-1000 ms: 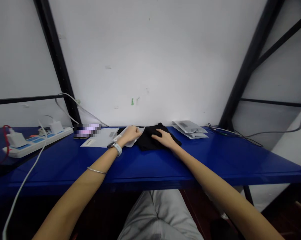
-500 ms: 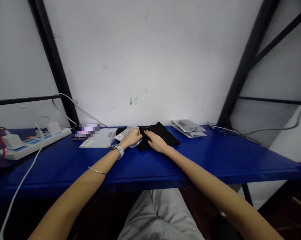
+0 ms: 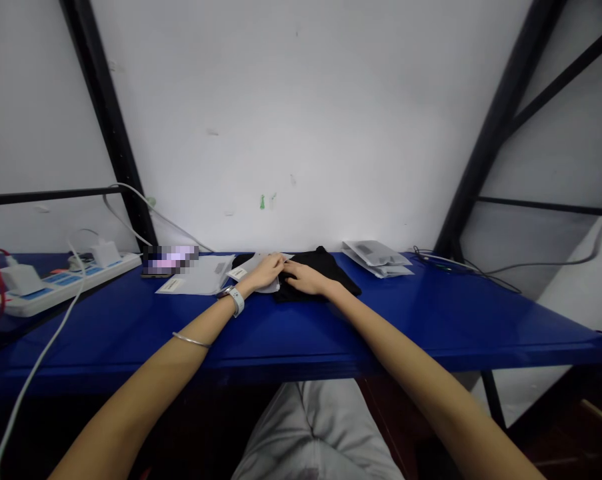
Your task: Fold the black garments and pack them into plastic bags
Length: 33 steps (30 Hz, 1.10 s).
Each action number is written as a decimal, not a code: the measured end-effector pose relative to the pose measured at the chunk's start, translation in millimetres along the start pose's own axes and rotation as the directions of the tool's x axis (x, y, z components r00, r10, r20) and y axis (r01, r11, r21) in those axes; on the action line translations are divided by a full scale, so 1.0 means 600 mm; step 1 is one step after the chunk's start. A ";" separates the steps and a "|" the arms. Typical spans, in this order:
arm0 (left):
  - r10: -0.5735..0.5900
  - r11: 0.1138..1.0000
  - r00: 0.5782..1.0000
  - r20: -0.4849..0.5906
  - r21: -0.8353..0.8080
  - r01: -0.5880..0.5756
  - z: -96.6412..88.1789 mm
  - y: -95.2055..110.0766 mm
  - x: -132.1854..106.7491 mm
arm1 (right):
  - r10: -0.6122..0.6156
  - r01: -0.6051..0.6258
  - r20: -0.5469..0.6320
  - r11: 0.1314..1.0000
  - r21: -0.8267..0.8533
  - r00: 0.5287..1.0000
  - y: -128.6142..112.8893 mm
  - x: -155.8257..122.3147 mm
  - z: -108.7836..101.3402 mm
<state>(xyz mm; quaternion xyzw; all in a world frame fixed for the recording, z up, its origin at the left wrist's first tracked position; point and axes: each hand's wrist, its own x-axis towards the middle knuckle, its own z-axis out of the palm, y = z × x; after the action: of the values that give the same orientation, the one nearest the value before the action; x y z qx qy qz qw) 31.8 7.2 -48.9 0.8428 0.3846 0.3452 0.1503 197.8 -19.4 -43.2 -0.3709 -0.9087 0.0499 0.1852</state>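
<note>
1. Near edge: the front of the blue table (image 3: 301,339) runs as a bare strip before the 2 hands, with open room toward the body.
2. Hands: the left hand (image 3: 269,270), fingers curled narrow, rests on a white bag (image 3: 251,263); the right hand (image 3: 307,279), fingers loosely extended, lies on a black cloth (image 3: 337,270). The fingertips appear to meet; whether either hand pinches anything cannot be told.
3. Stage: the bag overlaps the cloth's left part, mid-table. Most of the cloth lies outside it, suggesting an early stage; whether any is inside cannot be told.
4. Sides: 1 flat bag (image 3: 203,276) lies just left; folded bags (image 3: 375,253) lie near the cloth's right, with bare tabletop farther right.
5. Far limit: the wall (image 3: 301,133) stands close behind, leaving little room.
</note>
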 end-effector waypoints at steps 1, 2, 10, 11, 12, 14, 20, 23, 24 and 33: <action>0.004 1.000 1.000 0.002 0.005 -0.004 0.002 0.001 0.001 | 0.089 -0.089 -0.017 0.996 0.003 0.996 0.001 0.013 0.007; 0.008 1.000 1.000 0.000 0.008 -0.008 0.002 0.003 0.002 | 0.183 -0.183 -0.038 0.983 0.008 0.982 0.002 0.025 0.013; -0.102 0.993 0.990 -0.094 -0.064 0.097 -0.004 0.001 0.005 | 0.189 -0.190 0.020 0.975 0.114 0.982 0.001 0.034 -0.015; -0.111 0.992 0.989 -0.096 -0.066 0.105 -0.005 0.000 0.004 | 0.141 -0.146 0.042 0.981 0.130 0.989 0.008 0.024 -0.024; -0.112 0.992 0.989 -0.092 -0.066 0.106 -0.005 -0.001 0.003 | 0.118 -0.125 0.056 0.983 0.137 0.991 0.016 0.013 -0.031; -0.100 0.993 0.992 -0.074 -0.063 0.096 -0.004 -0.003 0.002 | 0.101 -0.108 0.055 0.985 0.135 0.993 0.034 -0.004 -0.034; -0.065 0.996 0.998 -0.010 -0.058 0.064 -0.001 -0.006 0.003 | 0.075 -0.065 -0.150 0.995 0.069 0.986 0.043 -0.002 0.010; -0.062 0.993 0.998 -0.008 -0.101 0.060 -0.008 -0.004 0.004 | 0.050 -0.024 -0.193 0.990 0.136 0.980 0.026 0.008 0.019; -0.060 0.991 0.998 -0.008 -0.123 0.058 -0.010 -0.002 0.003 | 0.027 0.006 -0.194 0.986 0.167 0.981 0.021 0.009 0.019; 0.093 0.994 0.996 -0.011 -0.064 -0.094 0.004 0.032 0.002 | 0.364 -0.389 -0.215 0.917 -0.085 0.906 -0.025 0.021 0.019</action>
<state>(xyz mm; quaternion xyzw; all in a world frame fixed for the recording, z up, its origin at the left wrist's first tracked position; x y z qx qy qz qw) 44.5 -4.2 -40.2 0.8533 0.3340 0.3672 0.1595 175.4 -21.1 -46.7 -0.5536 -0.7986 -0.0092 0.2359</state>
